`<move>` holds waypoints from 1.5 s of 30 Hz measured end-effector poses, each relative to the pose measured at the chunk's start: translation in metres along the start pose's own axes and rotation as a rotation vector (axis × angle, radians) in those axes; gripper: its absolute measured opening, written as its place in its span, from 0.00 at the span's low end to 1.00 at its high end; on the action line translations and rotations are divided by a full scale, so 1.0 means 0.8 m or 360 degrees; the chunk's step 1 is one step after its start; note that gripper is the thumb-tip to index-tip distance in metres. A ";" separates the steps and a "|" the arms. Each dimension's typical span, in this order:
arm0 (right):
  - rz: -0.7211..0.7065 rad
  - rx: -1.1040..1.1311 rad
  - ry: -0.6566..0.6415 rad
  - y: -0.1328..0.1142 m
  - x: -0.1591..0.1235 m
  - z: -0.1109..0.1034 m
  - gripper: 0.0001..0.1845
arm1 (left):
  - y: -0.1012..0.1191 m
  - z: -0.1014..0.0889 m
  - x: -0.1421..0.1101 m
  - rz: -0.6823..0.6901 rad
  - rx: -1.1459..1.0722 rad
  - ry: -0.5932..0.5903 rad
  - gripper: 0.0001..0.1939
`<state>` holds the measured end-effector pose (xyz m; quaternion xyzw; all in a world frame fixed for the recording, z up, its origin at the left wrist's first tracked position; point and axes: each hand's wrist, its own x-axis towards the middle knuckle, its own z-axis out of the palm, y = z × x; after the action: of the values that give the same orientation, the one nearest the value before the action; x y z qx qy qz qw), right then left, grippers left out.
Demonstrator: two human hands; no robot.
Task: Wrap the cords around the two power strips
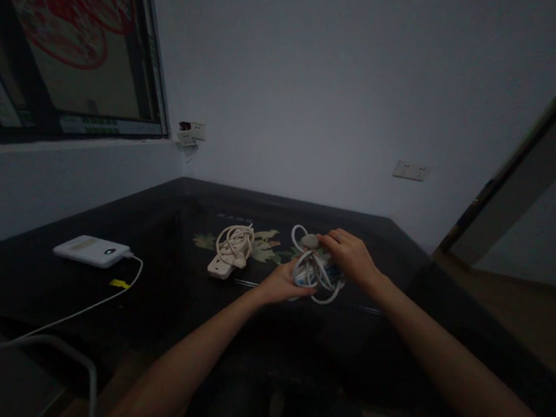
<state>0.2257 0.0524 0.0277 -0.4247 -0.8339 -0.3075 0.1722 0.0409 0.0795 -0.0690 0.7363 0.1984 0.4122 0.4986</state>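
Head view, hands (351, 255) partly hiding white cable (322, 274), forearms (194, 352) cut off

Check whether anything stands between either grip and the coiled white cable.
Nothing visible does. The left grip holds the left side of the coiled white cable, and the right grip is at its rounded end, apparently a plug. The power strip lies farther left, not between.

One left hand (286, 284) and one right hand (351, 255) are holding one coiled white cord (317, 271). One power strip (220, 268) and one beige cord (236, 241) are lying left of them. Farther left, one white device (88, 250) and one yellow tag (118, 283) are resting on one black table (164, 228).
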 end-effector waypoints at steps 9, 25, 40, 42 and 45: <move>0.0248 0.0053 0.0193 0.005 -0.021 0.005 0.11 | 0.001 0.005 0.004 -0.0298 -0.0527 -0.0007 0.40; 0.0764 0.1147 0.0175 -0.002 0.008 0.010 0.21 | -0.010 -0.007 0.004 -0.0036 0.0092 0.0045 0.37; 0.0769 0.1130 0.0120 -0.034 0.027 0.019 0.24 | 0.005 0.000 -0.005 0.0010 0.0447 -0.0083 0.26; 0.0743 0.0930 0.0047 -0.039 0.025 0.018 0.25 | 0.003 -0.001 -0.006 -0.0005 0.0506 -0.0095 0.25; 0.0744 0.0551 -0.0186 -0.045 0.023 0.017 0.27 | 0.000 0.000 -0.006 -0.0016 0.0546 -0.0121 0.24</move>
<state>0.1855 0.0568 0.0143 -0.5866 -0.7621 -0.0878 0.2598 0.0381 0.0760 -0.0713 0.8247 0.2504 0.3416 0.3747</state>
